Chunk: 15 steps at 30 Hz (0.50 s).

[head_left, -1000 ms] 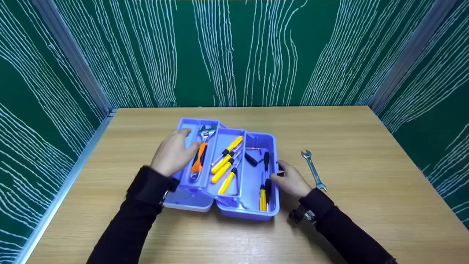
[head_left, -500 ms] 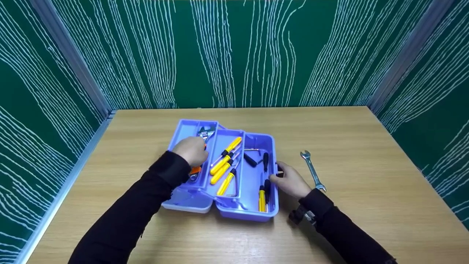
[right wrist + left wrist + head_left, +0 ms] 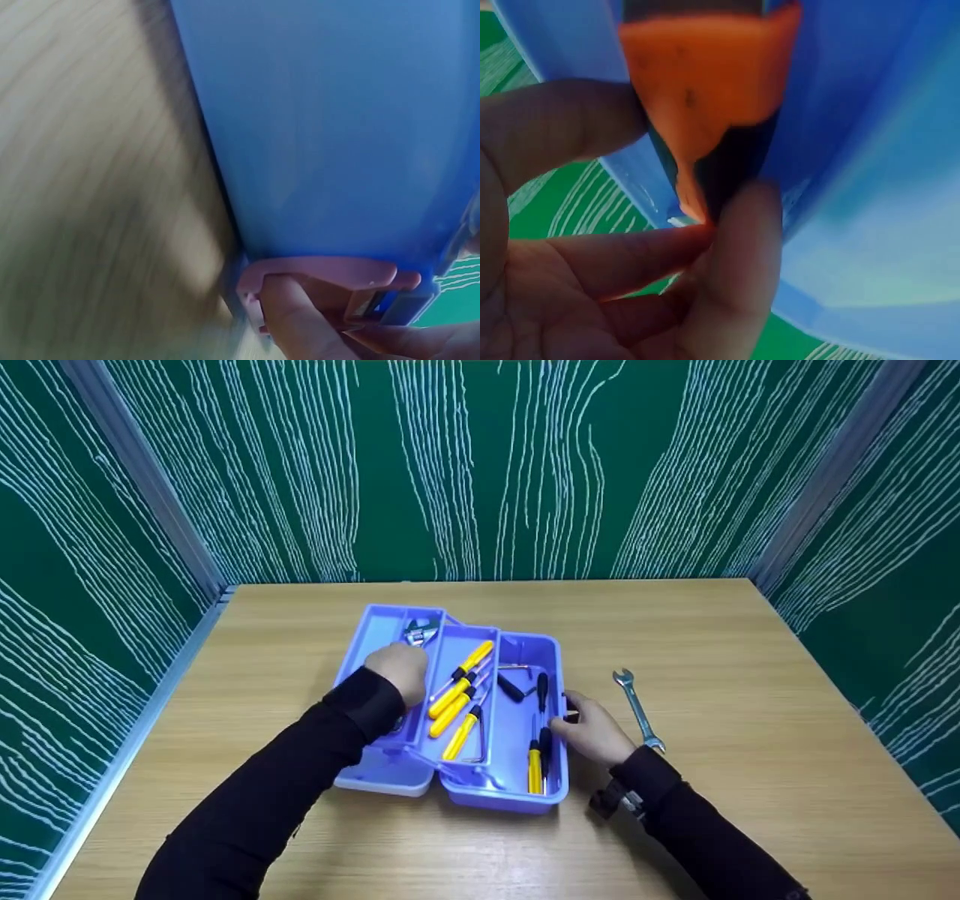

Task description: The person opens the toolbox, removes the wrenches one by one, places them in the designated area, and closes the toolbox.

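Observation:
My left hand (image 3: 399,671) is over the outer tray of a purple toolbox (image 3: 499,804), gripping an adjustable wrench (image 3: 421,631). In the left wrist view the wrench's orange-and-black handle (image 3: 705,75) lies between my thumb and fingers. Only its metal head and a bit of the other end show past the hand in the head view. My right hand (image 3: 600,731) holds the toolbox's right wall, thumb at the rim. The right wrist view has a finger hooked in the pinkish latch (image 3: 330,270) there.
Several yellow-handled screwdrivers (image 3: 451,712) lie in the inner tray beside an L-shaped hex key (image 3: 483,739). The deep compartment holds black-handled tools (image 3: 511,688) and a yellow screwdriver (image 3: 535,769). On the table to the right rests an open-end wrench (image 3: 637,709). Green walls surround the table.
My left hand has come down to the right, from above the tray onto the wrench handle, and closed round it. The right hand has stayed at the toolbox's side.

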Tool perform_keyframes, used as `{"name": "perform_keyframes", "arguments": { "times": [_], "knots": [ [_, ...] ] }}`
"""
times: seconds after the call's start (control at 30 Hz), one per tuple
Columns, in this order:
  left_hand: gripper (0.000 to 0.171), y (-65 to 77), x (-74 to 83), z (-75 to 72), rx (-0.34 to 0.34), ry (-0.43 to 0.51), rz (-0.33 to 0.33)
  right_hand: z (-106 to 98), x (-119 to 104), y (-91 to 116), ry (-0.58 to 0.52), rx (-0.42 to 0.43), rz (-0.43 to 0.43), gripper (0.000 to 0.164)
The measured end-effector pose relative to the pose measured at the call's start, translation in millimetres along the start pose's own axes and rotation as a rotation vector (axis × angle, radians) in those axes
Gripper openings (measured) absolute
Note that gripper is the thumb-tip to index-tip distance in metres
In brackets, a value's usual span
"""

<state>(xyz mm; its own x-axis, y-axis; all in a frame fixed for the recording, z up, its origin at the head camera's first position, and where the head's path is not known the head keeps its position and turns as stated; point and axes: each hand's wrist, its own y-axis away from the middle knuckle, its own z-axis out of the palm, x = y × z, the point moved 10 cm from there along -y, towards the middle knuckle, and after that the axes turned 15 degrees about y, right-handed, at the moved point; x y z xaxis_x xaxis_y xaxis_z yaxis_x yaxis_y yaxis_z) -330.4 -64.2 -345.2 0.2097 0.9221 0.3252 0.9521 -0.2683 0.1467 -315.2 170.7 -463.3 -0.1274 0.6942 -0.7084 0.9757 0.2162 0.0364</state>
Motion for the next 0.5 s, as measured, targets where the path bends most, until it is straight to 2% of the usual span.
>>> {"name": "perform_keyframes", "arguments": {
  "times": [0.23,0.5],
  "knots": [
    [0.022,-3.3,-7.6,-3.0,-0.019,0.047,-0.025,-1,1,-2,-0.001,-0.009,0.002,0.051],
    [0.036,-2.6,-10.5,-13.1,0.020,0.173,-0.007,0,-1,-1,0.012,-0.019,0.005,0.047]
  ]
}}
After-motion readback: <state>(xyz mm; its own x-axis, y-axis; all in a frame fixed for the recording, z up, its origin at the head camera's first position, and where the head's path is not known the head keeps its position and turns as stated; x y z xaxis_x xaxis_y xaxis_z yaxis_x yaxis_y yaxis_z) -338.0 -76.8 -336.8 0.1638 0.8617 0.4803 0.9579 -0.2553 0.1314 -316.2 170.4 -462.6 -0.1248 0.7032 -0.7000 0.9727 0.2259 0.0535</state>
